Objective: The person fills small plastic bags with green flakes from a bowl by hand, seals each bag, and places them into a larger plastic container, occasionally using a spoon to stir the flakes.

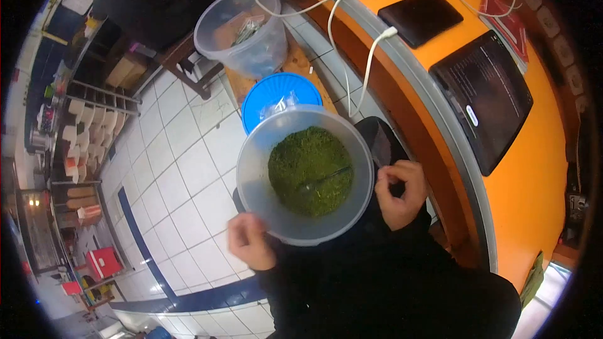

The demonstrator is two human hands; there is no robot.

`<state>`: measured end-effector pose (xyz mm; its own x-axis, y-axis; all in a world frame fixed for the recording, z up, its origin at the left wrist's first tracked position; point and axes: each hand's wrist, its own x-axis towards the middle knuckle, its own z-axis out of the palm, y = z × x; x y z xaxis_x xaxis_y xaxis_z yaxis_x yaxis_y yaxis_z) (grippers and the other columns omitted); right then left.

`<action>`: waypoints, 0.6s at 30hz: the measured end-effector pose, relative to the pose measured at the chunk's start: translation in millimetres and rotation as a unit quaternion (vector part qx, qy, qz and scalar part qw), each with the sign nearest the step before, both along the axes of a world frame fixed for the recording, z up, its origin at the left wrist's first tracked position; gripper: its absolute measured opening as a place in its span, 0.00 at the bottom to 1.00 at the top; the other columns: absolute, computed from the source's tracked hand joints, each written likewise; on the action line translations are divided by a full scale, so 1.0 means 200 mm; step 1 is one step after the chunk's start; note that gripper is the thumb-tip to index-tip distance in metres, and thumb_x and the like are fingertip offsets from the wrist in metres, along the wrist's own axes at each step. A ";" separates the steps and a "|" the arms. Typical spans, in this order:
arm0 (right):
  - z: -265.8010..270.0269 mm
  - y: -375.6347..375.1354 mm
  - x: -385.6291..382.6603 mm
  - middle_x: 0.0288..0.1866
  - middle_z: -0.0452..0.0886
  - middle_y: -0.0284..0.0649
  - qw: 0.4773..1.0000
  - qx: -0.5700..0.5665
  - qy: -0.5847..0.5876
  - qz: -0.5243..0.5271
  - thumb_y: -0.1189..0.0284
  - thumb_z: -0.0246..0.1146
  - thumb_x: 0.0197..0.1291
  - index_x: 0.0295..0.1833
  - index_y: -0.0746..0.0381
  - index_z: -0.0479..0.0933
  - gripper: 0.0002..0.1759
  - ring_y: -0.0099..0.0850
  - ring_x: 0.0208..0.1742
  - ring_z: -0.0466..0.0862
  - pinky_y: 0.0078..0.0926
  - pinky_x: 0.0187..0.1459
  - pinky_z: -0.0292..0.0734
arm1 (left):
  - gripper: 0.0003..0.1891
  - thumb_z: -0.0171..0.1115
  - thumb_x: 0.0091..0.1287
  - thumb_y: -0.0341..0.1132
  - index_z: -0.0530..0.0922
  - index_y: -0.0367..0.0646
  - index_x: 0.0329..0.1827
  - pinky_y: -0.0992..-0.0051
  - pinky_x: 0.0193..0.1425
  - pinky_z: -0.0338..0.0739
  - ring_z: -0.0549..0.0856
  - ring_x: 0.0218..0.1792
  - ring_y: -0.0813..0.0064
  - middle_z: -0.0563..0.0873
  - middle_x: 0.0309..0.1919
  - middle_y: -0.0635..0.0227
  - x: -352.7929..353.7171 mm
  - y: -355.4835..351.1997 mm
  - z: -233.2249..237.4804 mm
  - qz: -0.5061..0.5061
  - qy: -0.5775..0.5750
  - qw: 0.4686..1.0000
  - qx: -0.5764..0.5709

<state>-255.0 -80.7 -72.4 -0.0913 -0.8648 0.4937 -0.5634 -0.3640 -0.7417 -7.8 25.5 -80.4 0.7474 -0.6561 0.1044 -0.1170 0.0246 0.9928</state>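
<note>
A round translucent plastic bucket (306,233) sits at my lap, holding crushed green dried herb (308,191). A dark-handled spoon or scoop (333,174) lies partly sunk in the herb. Beside the bucket's right rim, my right hand (403,194) is closed in a pinch on a small clear plastic bag (380,145), which stands up from the fingertips. My left hand (250,240) is by the bucket's lower left rim, slightly blurred, with fingers curled together; what they hold, if anything, is hidden. Small clear bags (281,104) lie on a blue lid (260,91) just beyond the bucket.
Behind the lid, a second translucent bucket (260,56) with some items inside stands on a wooden bench (303,66). To the right, an orange counter (515,213) carries a tablet (483,97), a black device (421,17) and white cables (370,63). Shelves (94,125) line the left.
</note>
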 end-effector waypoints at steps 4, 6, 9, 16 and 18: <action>0.12 0.00 0.15 0.44 0.84 0.40 0.980 -0.101 0.011 0.170 0.84 0.78 0.52 0.46 0.64 0.85 0.16 0.32 0.37 0.87 0.26 0.34 0.83 | 0.08 0.66 0.76 0.28 0.83 0.33 0.53 0.74 0.51 0.85 0.91 0.43 0.74 0.91 0.43 0.59 -0.31 -0.09 0.21 -0.199 0.014 0.977 0.077; 0.10 0.01 0.22 0.43 0.83 0.40 0.976 -0.077 -0.012 0.202 0.84 0.77 0.53 0.46 0.64 0.86 0.15 0.35 0.37 0.88 0.29 0.35 0.84 | 0.10 0.69 0.75 0.28 0.83 0.32 0.54 0.75 0.54 0.84 0.90 0.44 0.75 0.92 0.46 0.58 -0.37 -0.18 0.26 -0.233 0.015 0.971 0.056; 0.11 0.00 0.25 0.43 0.83 0.40 0.970 -0.085 0.001 0.226 0.84 0.75 0.55 0.46 0.65 0.85 0.13 0.37 0.39 0.89 0.32 0.37 0.86 | 0.10 0.70 0.76 0.28 0.84 0.32 0.55 0.77 0.54 0.82 0.89 0.45 0.78 0.92 0.45 0.61 -0.37 -0.21 0.24 -0.197 0.041 0.979 0.036; 0.10 0.05 0.23 0.47 0.85 0.42 0.956 0.000 -0.020 0.292 0.82 0.75 0.58 0.52 0.64 0.85 0.16 0.38 0.41 0.90 0.33 0.42 0.87 | 0.09 0.68 0.78 0.29 0.84 0.32 0.54 0.81 0.50 0.81 0.88 0.44 0.81 0.91 0.43 0.66 -0.35 -0.17 0.14 -0.171 0.110 0.979 0.017; 0.10 0.06 0.22 0.48 0.85 0.42 0.953 0.022 -0.024 0.302 0.81 0.75 0.59 0.54 0.64 0.85 0.17 0.37 0.41 0.90 0.33 0.42 0.87 | 0.09 0.68 0.78 0.29 0.84 0.32 0.54 0.81 0.50 0.80 0.87 0.44 0.82 0.91 0.43 0.67 -0.33 -0.15 0.11 -0.176 0.095 0.979 0.036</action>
<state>-211.7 -69.0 -51.5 0.4085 -0.7858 0.4644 -0.2251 -0.5798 -0.7830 -73.9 -4.7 -58.0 0.4759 -0.8767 -0.0701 0.0734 -0.0399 0.9965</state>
